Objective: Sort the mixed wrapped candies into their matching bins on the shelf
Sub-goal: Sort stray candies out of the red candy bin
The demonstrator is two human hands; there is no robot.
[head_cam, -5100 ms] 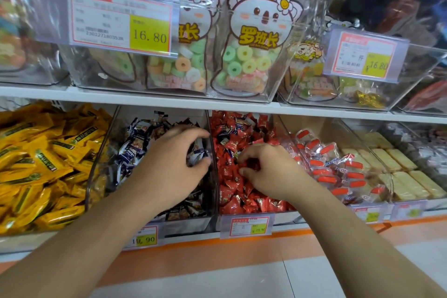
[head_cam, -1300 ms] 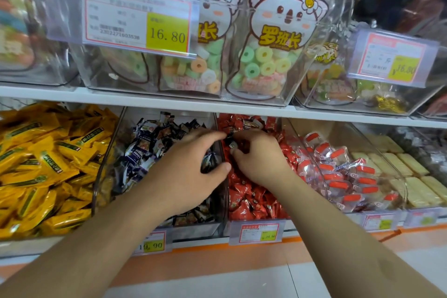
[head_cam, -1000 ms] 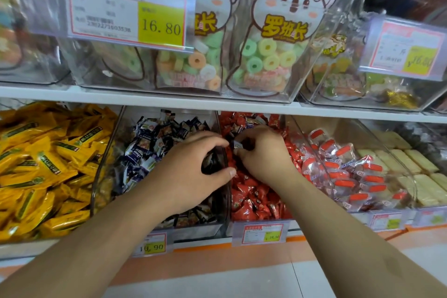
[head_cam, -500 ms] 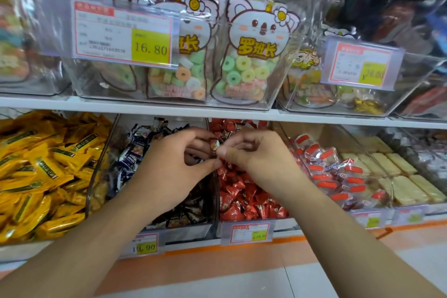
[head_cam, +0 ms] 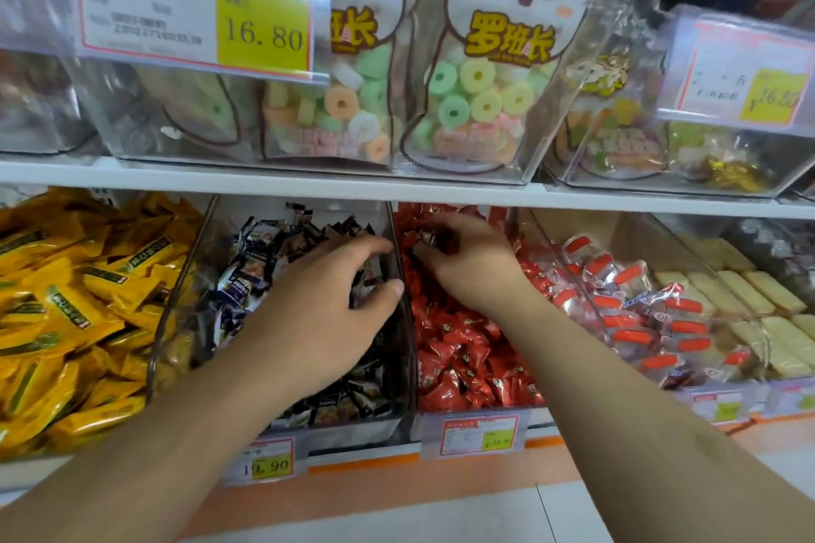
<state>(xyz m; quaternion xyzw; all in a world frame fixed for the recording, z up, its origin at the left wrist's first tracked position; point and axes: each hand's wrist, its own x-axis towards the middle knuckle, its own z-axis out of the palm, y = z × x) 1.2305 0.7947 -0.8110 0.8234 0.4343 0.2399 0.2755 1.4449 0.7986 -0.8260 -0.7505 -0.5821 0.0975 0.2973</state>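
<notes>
Left hand (head_cam: 322, 313): middle of the frame, over the dark-wrapper bin (head_cam: 304, 423); fingers spread and loosely curved, thumb out toward the clear divider (head_cam: 399, 278). Nothing obviously pinched, though the palm side is hidden, so can't tell for sure.

Right hand (head_cam: 472, 265): just right of centre, at the back of the red-candy bin (head_cam: 474, 401). Fingertips curled in on a small dark-wrapped candy (head_cam: 427, 237). Looks like a light pinch, not a fistful.

Task's thing: that dark stray, sitting on top of the red candies (head_cam: 467, 348), just right of the divider, near the back.

Step in hand (guessing): fishing the odd one out of the reds and hopping it one bin left.

Doing it well: pinch the wrapper body, not a twisted end, since those slip. Lift straight up first so no reds ride along. Clear the divider's top edge instead of dragging across it. Drop onto the dark pile (head_cam: 264, 260), not the front lip.

What could go wrong: slick wrappers, loose pile, easy to knock reds over the wall or grab two at once.

Neighbours: yellow packets (head_cam: 66, 300) at the left edge, red-capped clear packs (head_cam: 635, 304) to the right, pale bars (head_cam: 749, 300) at the far right. Ring-candy bags (head_cam: 489, 101) and a 16.80 price tag (head_cam: 198, 4) on the upper shelf.

Still to do: probably more strays buried, worth a stir after this one.
</notes>
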